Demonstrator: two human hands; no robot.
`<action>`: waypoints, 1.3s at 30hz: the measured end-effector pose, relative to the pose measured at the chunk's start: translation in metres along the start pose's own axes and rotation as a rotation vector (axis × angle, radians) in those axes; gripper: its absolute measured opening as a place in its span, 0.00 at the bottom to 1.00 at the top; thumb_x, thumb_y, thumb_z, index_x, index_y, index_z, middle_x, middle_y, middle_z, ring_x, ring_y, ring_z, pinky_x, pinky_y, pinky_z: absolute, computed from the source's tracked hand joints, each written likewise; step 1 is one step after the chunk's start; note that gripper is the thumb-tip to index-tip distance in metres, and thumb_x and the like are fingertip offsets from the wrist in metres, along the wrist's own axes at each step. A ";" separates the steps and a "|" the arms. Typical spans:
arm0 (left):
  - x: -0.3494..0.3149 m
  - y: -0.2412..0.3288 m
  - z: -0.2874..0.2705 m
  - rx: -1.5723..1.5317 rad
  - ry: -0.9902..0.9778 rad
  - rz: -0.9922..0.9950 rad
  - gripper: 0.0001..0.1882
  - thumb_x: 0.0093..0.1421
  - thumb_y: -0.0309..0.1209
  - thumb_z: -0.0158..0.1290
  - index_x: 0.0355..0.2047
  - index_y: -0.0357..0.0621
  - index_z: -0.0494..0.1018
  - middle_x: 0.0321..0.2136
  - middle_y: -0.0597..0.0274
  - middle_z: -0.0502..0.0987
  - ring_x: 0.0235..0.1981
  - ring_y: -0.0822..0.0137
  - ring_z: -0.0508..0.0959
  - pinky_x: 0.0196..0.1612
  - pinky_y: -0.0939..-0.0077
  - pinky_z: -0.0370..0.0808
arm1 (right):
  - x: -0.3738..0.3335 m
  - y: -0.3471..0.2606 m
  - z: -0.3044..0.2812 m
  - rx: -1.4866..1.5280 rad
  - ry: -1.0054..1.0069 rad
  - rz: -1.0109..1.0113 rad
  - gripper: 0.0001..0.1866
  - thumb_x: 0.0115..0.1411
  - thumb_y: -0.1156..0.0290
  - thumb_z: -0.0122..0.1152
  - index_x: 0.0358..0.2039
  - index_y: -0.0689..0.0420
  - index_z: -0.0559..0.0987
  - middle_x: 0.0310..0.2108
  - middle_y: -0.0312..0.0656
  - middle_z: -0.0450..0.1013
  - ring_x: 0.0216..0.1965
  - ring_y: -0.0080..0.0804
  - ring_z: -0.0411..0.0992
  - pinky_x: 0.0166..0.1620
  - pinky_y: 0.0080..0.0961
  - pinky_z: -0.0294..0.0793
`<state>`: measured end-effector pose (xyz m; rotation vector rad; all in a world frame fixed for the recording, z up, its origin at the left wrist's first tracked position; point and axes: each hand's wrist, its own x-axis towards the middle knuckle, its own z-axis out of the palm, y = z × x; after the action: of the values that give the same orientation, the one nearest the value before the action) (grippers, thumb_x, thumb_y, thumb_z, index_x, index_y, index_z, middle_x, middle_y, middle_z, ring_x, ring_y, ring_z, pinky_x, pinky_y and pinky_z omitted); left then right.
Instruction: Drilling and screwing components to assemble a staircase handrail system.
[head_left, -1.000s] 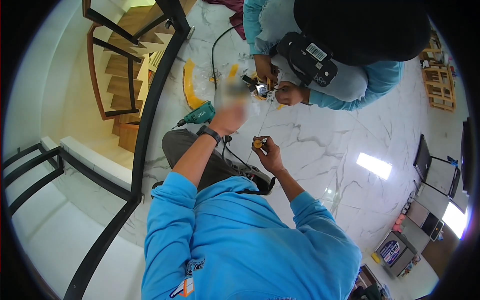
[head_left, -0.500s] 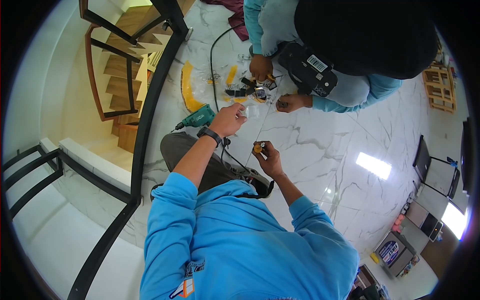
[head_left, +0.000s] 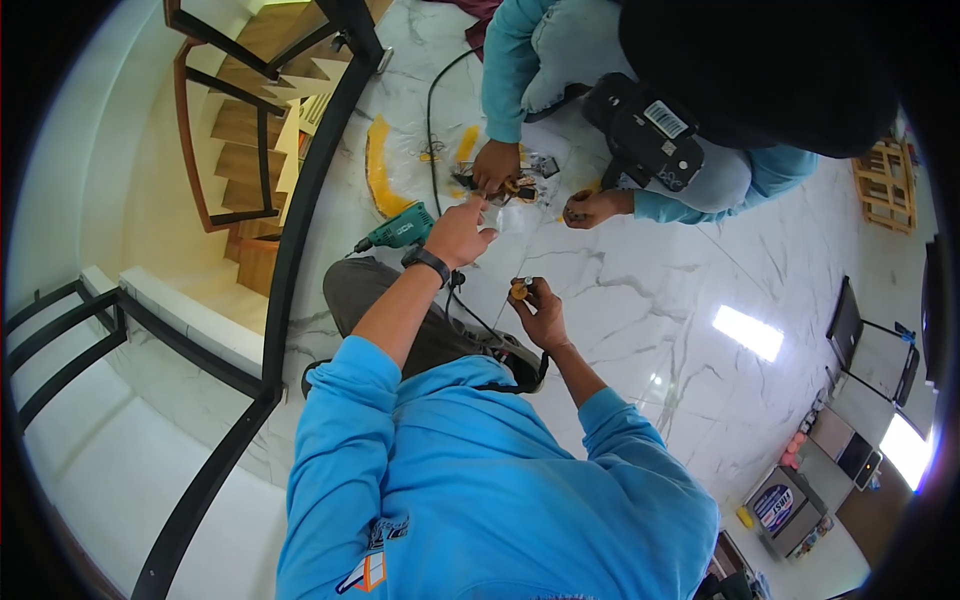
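- Nearest you, your right hand [head_left: 543, 318] is closed around a small amber round piece [head_left: 518, 291], pinched between thumb and fingers and held above the floor just beyond your shoe [head_left: 518, 362]. It stays almost where it is half a second earlier, so this hand seems only to be keeping its piece.
- To the left and farther out, your left hand [head_left: 458, 237] now reaches closer to the small parts. Its fingers are partly bent; you cannot tell from here whether they have hold of anything.
- Left of that hand, the green drill [head_left: 402, 228] lies on the floor, unheld.
- Just beyond your left hand, to its right, is a piece of clear plastic [head_left: 512, 218].
- Farther, the co-worker's left-side hand [head_left: 495, 165] has come down toward your fingertips; whether they touch is unclear. This appears to make it one shared work spot.
- Beside that hand lie the small parts [head_left: 540, 167]; to the right, the co-worker's other hand [head_left: 592, 208] holds something dark, too small to name.
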<state>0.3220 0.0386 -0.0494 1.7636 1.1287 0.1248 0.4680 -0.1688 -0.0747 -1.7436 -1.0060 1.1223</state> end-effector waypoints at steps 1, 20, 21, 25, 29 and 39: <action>-0.001 -0.003 0.001 0.049 0.061 -0.022 0.24 0.54 0.35 0.63 0.48 0.38 0.71 0.37 0.50 0.81 0.40 0.51 0.82 0.44 0.63 0.77 | 0.000 0.000 0.000 0.010 -0.035 -0.011 0.16 0.58 0.79 0.67 0.45 0.63 0.74 0.40 0.44 0.78 0.44 0.31 0.79 0.50 0.29 0.80; 0.136 -0.049 0.083 0.671 -0.362 0.085 0.41 0.55 0.27 0.52 0.70 0.56 0.54 0.70 0.42 0.50 0.60 0.50 0.71 0.54 0.60 0.76 | -0.075 0.018 0.011 0.049 0.199 0.330 0.15 0.62 0.76 0.64 0.48 0.64 0.74 0.49 0.47 0.76 0.52 0.34 0.75 0.51 0.31 0.78; 0.140 -0.054 0.084 0.645 -0.394 0.056 0.41 0.56 0.27 0.52 0.71 0.58 0.54 0.71 0.45 0.49 0.61 0.50 0.70 0.54 0.59 0.76 | -0.076 0.017 0.013 0.048 0.199 0.332 0.15 0.62 0.76 0.64 0.48 0.64 0.74 0.49 0.47 0.76 0.52 0.34 0.75 0.51 0.32 0.78; 0.136 -0.077 0.086 0.710 -0.435 0.077 0.33 0.60 0.29 0.52 0.66 0.64 0.62 0.72 0.58 0.47 0.55 0.50 0.73 0.53 0.54 0.77 | -0.065 0.010 0.018 0.012 0.175 0.284 0.14 0.61 0.78 0.63 0.47 0.64 0.75 0.47 0.46 0.76 0.51 0.35 0.75 0.50 0.33 0.80; 0.123 -0.100 0.089 0.555 -0.261 0.121 0.18 0.65 0.35 0.47 0.55 0.56 0.71 0.60 0.56 0.64 0.50 0.51 0.74 0.43 0.53 0.80 | -0.046 0.006 0.022 0.040 0.151 0.254 0.14 0.60 0.79 0.63 0.47 0.63 0.74 0.45 0.47 0.76 0.49 0.33 0.75 0.49 0.31 0.80; 0.043 -0.079 0.036 -0.312 0.072 0.312 0.16 0.51 0.15 0.51 0.40 0.42 0.71 0.40 0.54 0.74 0.42 0.53 0.77 0.45 0.63 0.77 | 0.000 -0.011 -0.003 -0.086 0.053 0.107 0.15 0.61 0.79 0.63 0.48 0.65 0.73 0.47 0.50 0.77 0.49 0.35 0.76 0.54 0.31 0.76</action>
<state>0.3159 0.0510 -0.1458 1.6495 0.8243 0.5283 0.4686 -0.1657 -0.0643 -1.9050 -0.9507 1.1072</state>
